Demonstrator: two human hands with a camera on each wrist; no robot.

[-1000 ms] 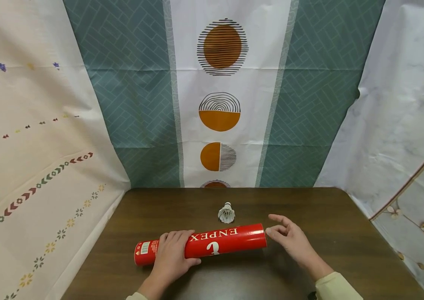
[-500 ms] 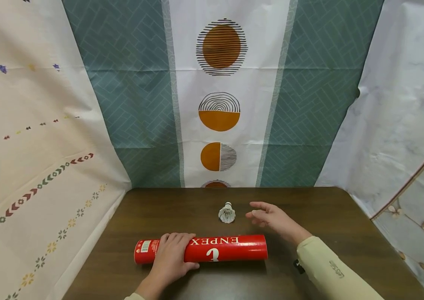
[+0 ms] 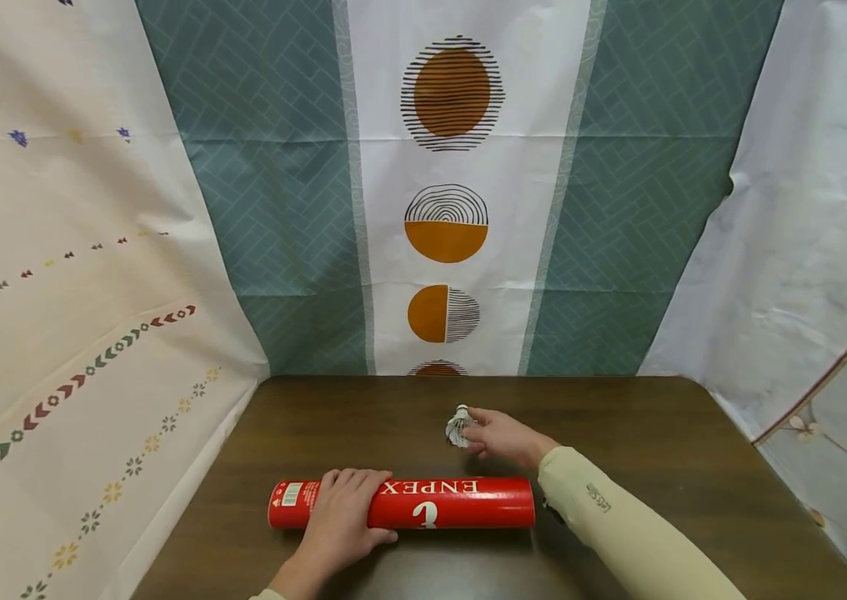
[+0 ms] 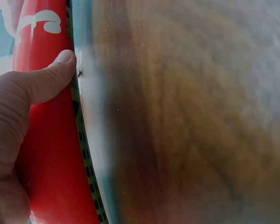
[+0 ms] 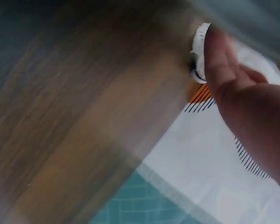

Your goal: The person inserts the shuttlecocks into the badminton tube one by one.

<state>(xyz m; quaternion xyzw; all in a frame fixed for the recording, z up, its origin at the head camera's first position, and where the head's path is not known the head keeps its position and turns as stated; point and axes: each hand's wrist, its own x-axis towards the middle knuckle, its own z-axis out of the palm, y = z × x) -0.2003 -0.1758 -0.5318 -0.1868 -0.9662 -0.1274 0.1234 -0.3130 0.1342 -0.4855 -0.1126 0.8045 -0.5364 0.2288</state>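
Observation:
A red shuttlecock tube [image 3: 461, 502] with white lettering lies sideways on the dark wooden table in the head view. My left hand [image 3: 341, 517] grips it left of its middle; the left wrist view shows that thumb [image 4: 53, 77] lying across the tube's red side [image 4: 56, 149]. Farther back, a white feathered shuttlecock [image 3: 457, 428] stands with its cork end up. At its right side is my right hand [image 3: 506, 437], fingers extended and overlapping its edge. In the right wrist view, that hand [image 5: 242, 88] partly hides the shuttlecock [image 5: 199, 56]; firm contact cannot be made out.
The brown table [image 3: 618, 483] stretches to both sides of the tube. Behind it hangs a patterned green and white cloth [image 3: 423, 275]. A cream cloth [image 3: 93, 400] borders the left side, and a pale floral one [image 3: 806, 333] the right.
My right hand has left the tube's right end and moved back and left to the shuttlecock. The tube's raised right end has come down level, with my left hand still holding it.

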